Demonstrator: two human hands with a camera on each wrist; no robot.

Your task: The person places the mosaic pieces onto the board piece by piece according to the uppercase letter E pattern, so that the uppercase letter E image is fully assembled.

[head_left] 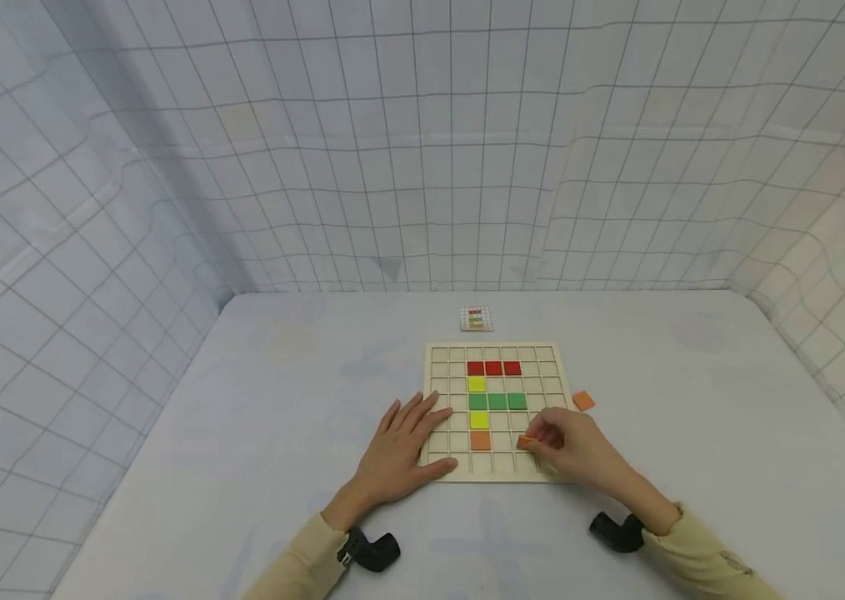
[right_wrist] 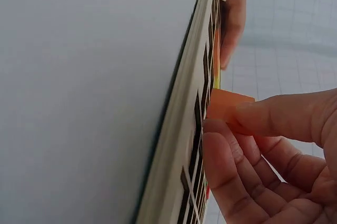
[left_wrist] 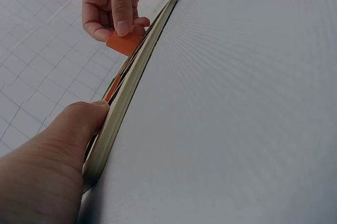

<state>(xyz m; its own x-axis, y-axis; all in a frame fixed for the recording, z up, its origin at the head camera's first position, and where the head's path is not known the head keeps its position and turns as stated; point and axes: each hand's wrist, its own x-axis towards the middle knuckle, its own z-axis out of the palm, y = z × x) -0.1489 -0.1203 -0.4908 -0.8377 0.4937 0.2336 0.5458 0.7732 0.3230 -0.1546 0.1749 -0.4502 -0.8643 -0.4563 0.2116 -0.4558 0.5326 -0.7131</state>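
A pale wooden grid board (head_left: 547, 367) lies on the table, with square tiles set in some of its cells. Three red tiles (head_left: 493, 368) form a row near the back, and three green tiles (head_left: 497, 402) form another lower down. Single yellow tiles (head_left: 477, 384) sit above and below the left green one, and an orange tile (head_left: 480, 440) lies at the bottom of that column. My left hand (head_left: 402, 450) rests with spread fingers over the board's left edge. Between thumb and fingers, my right hand (head_left: 576, 442) pinches an orange tile (right_wrist: 226, 106), tilted, its lower edge right at the cells.
Just right of the board, a loose orange tile (head_left: 583, 401) lies on the white table (head_left: 302, 400). Behind the board is a small card (head_left: 476, 319) printed with a coloured grid pattern. Grid-lined white sheeting (head_left: 482, 167) stands around the back and sides.
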